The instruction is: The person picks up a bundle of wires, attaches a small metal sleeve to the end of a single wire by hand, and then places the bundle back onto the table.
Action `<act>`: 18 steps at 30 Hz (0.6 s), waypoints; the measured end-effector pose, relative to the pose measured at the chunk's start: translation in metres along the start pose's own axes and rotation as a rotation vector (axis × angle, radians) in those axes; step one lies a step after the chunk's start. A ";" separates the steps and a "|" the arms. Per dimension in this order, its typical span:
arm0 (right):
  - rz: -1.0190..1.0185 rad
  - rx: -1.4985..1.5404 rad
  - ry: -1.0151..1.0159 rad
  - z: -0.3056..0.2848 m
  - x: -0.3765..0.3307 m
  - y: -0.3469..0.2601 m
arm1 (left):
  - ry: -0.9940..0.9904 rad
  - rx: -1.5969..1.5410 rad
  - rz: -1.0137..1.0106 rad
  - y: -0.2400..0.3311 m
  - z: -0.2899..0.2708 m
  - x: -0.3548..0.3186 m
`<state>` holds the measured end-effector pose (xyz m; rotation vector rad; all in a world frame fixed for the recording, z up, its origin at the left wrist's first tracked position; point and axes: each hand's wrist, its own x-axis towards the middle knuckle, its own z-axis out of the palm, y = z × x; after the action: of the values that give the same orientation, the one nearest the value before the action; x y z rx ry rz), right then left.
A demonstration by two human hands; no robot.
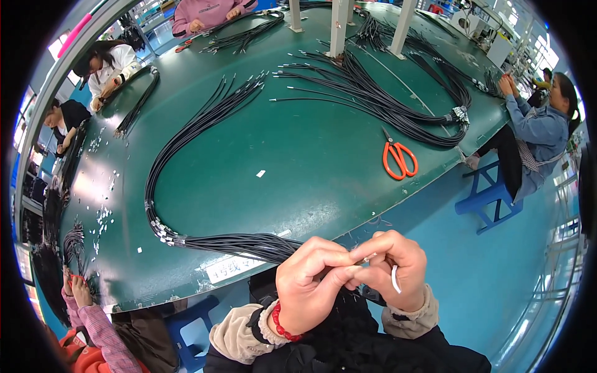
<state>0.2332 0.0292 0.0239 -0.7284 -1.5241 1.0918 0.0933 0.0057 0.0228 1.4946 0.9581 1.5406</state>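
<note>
The person's left hand (314, 283) and right hand (401, 267) meet at the fingertips, thumb against forefinger on each, pinching a small pale piece (369, 257) between them, just off the near edge of the worktop (323, 174); it is too small and too covered to tell its exact form. A curved white strip (396, 280) sits against the right hand's fingers. For such fine work a light, steady pinch would serve best, one hand bracing while the other makes small adjustments, with the strip kept clear of the fingertips. A bundle of black cables (261, 246) runs along the worktop to the left hand, and leaving it slack should keep it from tugging at the grip. Beyond, the bundle bends round at white wrappings (165, 233) and fans out. Orange-handled scissors (400, 161) lie ahead to the right, near a second black bundle (385, 102). White scraps (102, 217) litter the left side, where co-workers sit along the edge.
</note>
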 end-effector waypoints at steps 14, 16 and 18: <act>-0.049 -0.124 -0.077 0.013 0.013 0.013 | -0.061 -0.319 -0.269 -0.016 -0.026 -0.003; -0.025 -0.140 -0.057 0.016 0.013 0.011 | -0.049 -0.423 -0.325 -0.014 -0.029 -0.003; 0.012 -0.039 -0.047 0.018 0.016 0.009 | -0.044 -0.475 -0.353 -0.013 -0.032 -0.003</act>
<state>0.2107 0.0426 0.0218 -0.7438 -1.5873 1.0973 0.0617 0.0084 0.0085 0.9624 0.7171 1.3499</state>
